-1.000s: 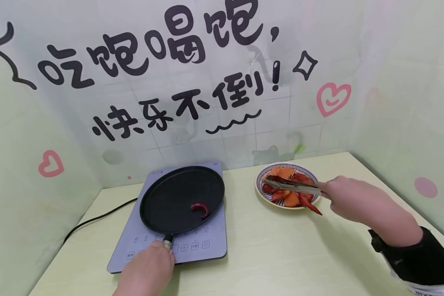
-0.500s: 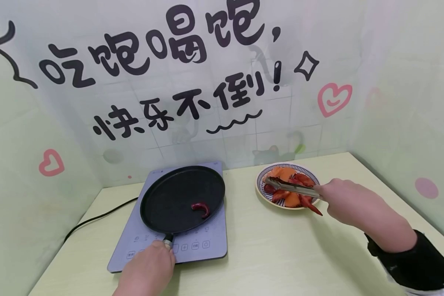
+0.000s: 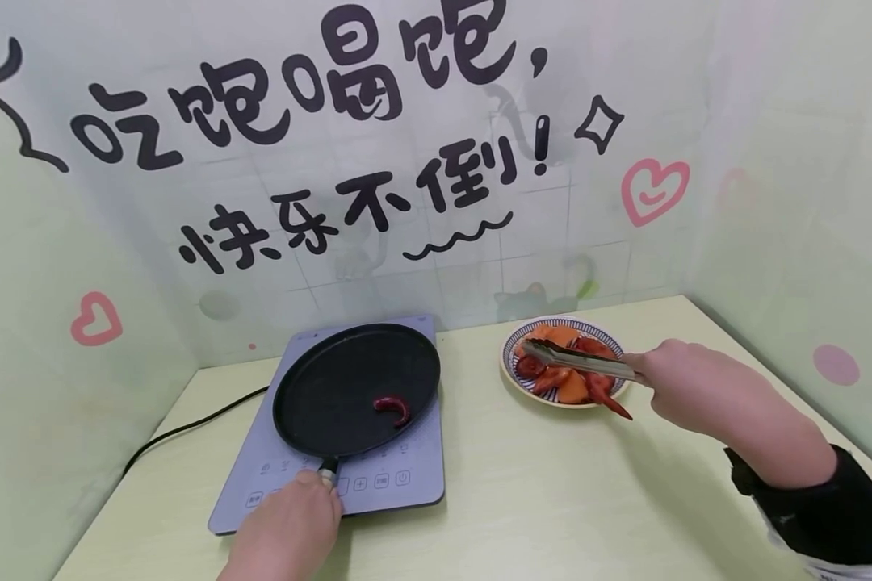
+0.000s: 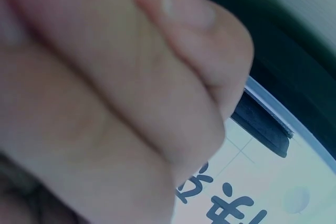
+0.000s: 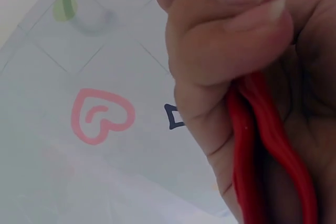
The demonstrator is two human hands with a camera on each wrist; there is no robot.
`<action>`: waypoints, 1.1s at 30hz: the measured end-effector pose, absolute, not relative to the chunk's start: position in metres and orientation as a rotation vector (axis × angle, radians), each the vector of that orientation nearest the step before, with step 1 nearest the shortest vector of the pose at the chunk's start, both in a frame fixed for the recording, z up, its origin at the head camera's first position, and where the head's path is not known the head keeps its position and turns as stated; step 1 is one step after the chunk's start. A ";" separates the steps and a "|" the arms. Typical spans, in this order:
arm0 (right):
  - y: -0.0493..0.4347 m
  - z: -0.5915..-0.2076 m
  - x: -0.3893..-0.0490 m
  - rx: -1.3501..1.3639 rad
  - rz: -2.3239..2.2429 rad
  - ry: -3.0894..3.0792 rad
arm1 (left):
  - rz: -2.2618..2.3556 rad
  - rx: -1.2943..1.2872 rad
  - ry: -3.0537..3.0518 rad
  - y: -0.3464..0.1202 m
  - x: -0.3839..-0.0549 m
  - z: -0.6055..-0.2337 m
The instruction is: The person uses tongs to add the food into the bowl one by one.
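Observation:
In the head view my left hand (image 3: 287, 516) grips the handle of a black flat frying pan (image 3: 349, 379), which sits on an induction cooker (image 3: 407, 500). A curved dark-red sausage-like piece (image 3: 392, 407) lies in the pan, right of centre. My right hand (image 3: 698, 387) holds metal tongs (image 3: 589, 361) over a patterned plate (image 3: 510, 378) of orange and red food pieces (image 3: 572, 389). In the right wrist view, fingers curl round the tongs' red handles (image 5: 244, 145). Whether the tongs' tips pinch a piece cannot be made out.
A black cord (image 3: 189, 428) runs from the cooker to the table's left edge. Pale walls enclose the light table (image 3: 523, 492) at the back and both sides; the back wall (image 3: 465, 290) bears large black lettering.
The tongs' tips have shifted and turned slightly over the plate; their dark inner side shows less now. My left hand, the pan and the piece in it stay put.

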State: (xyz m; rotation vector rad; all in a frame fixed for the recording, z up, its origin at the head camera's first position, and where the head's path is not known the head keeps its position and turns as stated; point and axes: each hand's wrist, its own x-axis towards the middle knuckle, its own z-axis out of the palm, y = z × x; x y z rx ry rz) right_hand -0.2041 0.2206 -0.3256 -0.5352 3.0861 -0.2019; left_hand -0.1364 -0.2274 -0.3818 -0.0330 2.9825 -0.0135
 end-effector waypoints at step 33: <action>0.197 -0.322 -0.176 -0.338 -0.121 3.068 | 0.074 -0.058 2.995 -0.228 -0.136 -0.378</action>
